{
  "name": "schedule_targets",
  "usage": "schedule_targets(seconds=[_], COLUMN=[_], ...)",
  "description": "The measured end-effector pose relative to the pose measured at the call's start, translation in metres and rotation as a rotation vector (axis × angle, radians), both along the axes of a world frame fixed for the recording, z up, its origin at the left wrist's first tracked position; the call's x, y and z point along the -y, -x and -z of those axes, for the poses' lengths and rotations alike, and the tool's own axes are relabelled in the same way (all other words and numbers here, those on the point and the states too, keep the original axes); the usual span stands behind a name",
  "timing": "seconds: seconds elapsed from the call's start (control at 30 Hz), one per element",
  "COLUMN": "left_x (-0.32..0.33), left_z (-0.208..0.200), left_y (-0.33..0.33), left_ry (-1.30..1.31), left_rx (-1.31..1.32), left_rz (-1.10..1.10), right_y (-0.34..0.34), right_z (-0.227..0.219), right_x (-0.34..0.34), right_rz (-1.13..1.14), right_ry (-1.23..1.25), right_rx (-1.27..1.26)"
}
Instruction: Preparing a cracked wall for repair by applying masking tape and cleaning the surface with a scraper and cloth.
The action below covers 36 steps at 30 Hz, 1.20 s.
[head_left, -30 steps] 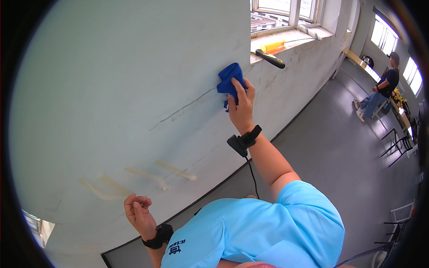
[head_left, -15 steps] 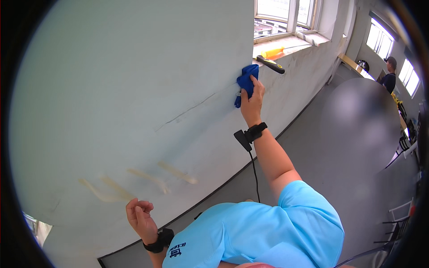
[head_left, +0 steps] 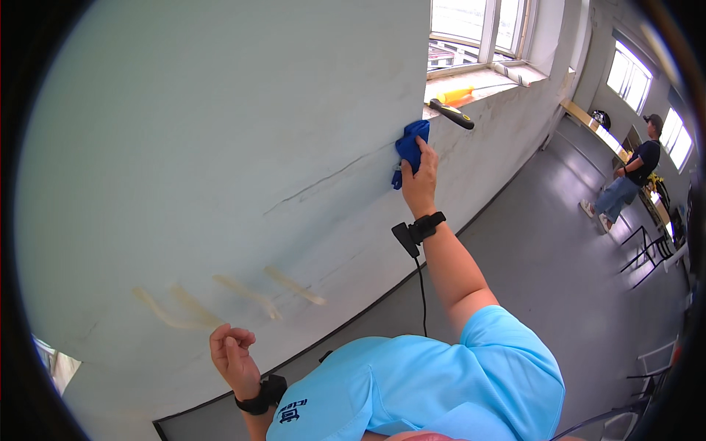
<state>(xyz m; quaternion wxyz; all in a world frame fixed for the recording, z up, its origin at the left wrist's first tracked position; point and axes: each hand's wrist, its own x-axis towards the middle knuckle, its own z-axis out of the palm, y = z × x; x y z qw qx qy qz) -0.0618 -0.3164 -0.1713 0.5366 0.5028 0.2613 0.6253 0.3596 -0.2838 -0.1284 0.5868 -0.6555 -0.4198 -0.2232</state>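
Note:
My right hand (head_left: 421, 180) presses a folded blue cloth (head_left: 413, 147) against the pale wall (head_left: 243, 132), just below the corner of the windowsill. Its fingers and thumb lie over the cloth. A thin dark line (head_left: 323, 179) on the wall runs from the lower left up to the cloth. Down at the left, my left hand (head_left: 234, 356) is held in front of the wall, its fingers curled in and nothing visible in them. Several tan strip-like marks (head_left: 246, 294) show on the wall above and beside it.
A tool with a black and yellow handle (head_left: 452, 115) juts over the sill edge, next to an orange object (head_left: 456, 95). A black cable (head_left: 422, 298) hangs from my right wrist device (head_left: 418, 231). A person (head_left: 638, 173) stands far right near a long table (head_left: 592, 128) and chairs.
My right hand and the cloth have shifted slightly downward relative to the sill. A grey blur over the right side has gone, showing the person and the floor. My left hand has barely moved.

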Motion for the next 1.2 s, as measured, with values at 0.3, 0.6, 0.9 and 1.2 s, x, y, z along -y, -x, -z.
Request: schedule_targets(seconds=[0.3,0.6,0.9,1.2], left_x=[0.008,0.003,0.005,0.0], left_z=[0.003,0.004,0.003,0.004], left_y=[-0.002,-0.005,-0.004,-0.003], left_ry=[0.03,0.042,0.046,0.024], left_rx=[0.012,0.03,-0.001,-0.013], left_rz=[0.011,0.002,-0.007,-0.004], right_y=[-0.002,-0.006,-0.009,-0.012], right_z=[0.007,0.006,0.007,0.014], right_x=[0.0,0.01,0.021,0.017], right_rz=[-0.023,0.016,-0.009,0.011], right_ry=[-0.033,-0.104,-0.102,-0.097], right_rx=[-0.005,-0.085,-0.086,-0.054])
